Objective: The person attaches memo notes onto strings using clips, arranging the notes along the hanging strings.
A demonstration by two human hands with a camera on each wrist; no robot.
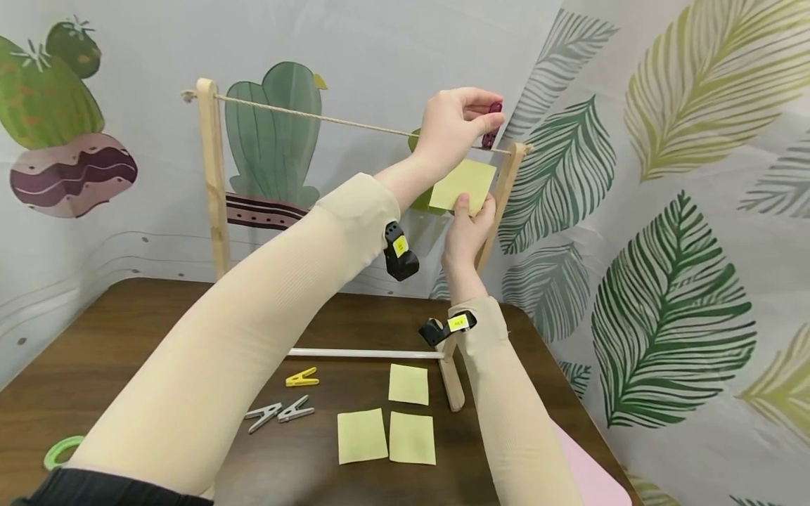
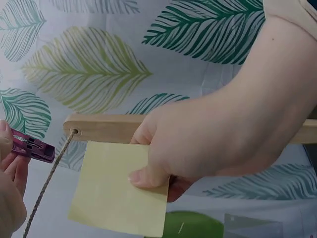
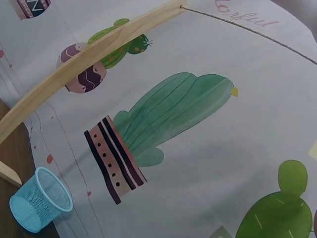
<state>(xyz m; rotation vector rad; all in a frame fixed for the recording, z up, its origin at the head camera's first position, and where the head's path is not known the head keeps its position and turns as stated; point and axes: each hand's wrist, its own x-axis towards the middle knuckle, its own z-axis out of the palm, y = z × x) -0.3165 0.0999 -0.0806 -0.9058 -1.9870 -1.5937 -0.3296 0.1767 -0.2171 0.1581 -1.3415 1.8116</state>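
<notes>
A dark red clothespin (image 1: 490, 128) is pinched between the thumb and fingers of my left hand (image 1: 451, 125), close to the rope's right end. In the left wrist view the clothespin's tip (image 2: 48, 152) is beside the rope (image 2: 47, 183); whether they touch I cannot tell. My right hand (image 1: 470, 237) grips a yellow sticky note (image 1: 467, 184) by its lower part, thumb on the front. The note hangs just below the rope, next to the right wooden post (image 1: 506, 176). The right wrist view shows neither hand clearly.
Three yellow sticky notes (image 1: 408, 385) lie on the brown table (image 1: 158, 323). Left of them are a yellow clothespin (image 1: 302, 378) and two grey ones (image 1: 295, 409). A green ring (image 1: 57, 450) is at far left, a pink sheet (image 1: 588, 471) at right. A blue mesh basket (image 3: 37, 201) stands by the wall.
</notes>
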